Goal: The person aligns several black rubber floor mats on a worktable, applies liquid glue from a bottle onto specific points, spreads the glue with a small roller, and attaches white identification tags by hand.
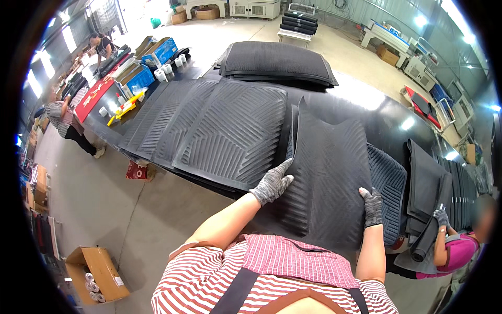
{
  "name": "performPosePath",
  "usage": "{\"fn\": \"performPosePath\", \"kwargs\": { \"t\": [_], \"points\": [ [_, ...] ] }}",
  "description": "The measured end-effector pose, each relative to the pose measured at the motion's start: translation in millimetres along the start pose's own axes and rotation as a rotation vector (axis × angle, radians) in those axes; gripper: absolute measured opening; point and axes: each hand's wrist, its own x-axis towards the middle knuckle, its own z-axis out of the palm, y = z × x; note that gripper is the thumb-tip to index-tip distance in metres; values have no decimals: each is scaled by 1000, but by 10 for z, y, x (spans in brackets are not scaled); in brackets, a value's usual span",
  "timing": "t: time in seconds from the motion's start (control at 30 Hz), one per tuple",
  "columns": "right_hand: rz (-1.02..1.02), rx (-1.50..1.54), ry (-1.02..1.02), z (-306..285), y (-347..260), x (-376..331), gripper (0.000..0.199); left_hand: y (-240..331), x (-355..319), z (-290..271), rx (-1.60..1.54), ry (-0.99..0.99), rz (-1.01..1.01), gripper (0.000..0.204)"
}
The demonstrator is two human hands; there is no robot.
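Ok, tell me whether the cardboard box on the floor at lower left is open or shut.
Open. The cardboard box has its top uncovered, and pale rolls show inside.

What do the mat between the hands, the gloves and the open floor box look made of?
Mat: probably rubber or soft plastic; dull black, moulded ridges, wavy upper edge.
Gloves: seemingly knit fabric; mottled grey, close-fitting.
Open box: likely cardboard; plain matte brown, stiff flat panels.
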Motion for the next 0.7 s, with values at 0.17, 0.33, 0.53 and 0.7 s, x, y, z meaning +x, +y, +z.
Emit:
{"fn": "performPosePath", "kwargs": {
  "t": [0.17, 0.33, 0.53, 0.7],
  "points": [
    [-158, 393, -115, -70, -923, -126, 46, 642, 60, -705, -129, 167, 59, 57],
    [-138, 476, -157, 486, -1324, 193, 39, 502, 238, -1522, -437, 236, 2, 59],
    [130, 214, -365, 1825, -775, 792, 51, -927, 324, -2286, -246, 195, -394, 56],
    [127, -178, -202, 2385, -372, 678, 56, -1623, 159, -2138, 271, 268, -732, 58]
  ]
}}
